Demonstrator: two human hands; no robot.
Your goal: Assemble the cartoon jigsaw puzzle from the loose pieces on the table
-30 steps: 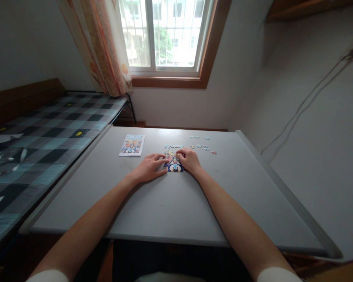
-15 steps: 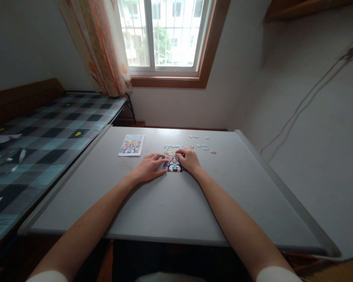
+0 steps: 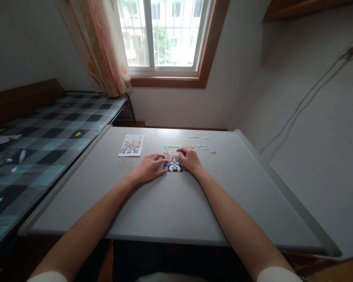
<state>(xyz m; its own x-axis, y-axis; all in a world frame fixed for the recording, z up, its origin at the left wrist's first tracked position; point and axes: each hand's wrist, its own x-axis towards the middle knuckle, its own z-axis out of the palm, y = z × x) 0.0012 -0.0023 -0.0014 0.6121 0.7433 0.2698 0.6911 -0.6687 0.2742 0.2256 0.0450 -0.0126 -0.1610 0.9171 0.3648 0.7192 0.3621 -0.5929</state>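
Note:
A partly assembled jigsaw puzzle (image 3: 174,167) with a blue and white cartoon face lies mid-table. My left hand (image 3: 149,166) rests flat at its left edge, fingers spread, fingertips touching the puzzle and nothing held. Over the puzzle's right side is my right hand (image 3: 190,159), its index finger stretched out and a small gap showing between finger and thumb; no piece is visible there. Loose pieces (image 3: 205,148) lie beyond and right of this hand, with more pieces (image 3: 193,136) farther back. A printed picture (image 3: 131,145) with a similar design lies to the left.
The grey-white table (image 3: 164,211) has raised side edges. Left of it stands a bed (image 3: 88,117) with a checked cover and a clear, shiny object (image 3: 10,158). A curtain (image 3: 101,51) hangs by the window behind. A cable (image 3: 300,105) runs down the right wall.
My right hand has shifted slightly right, and its index finger and thumb have parted a little. My left hand stays in the same place.

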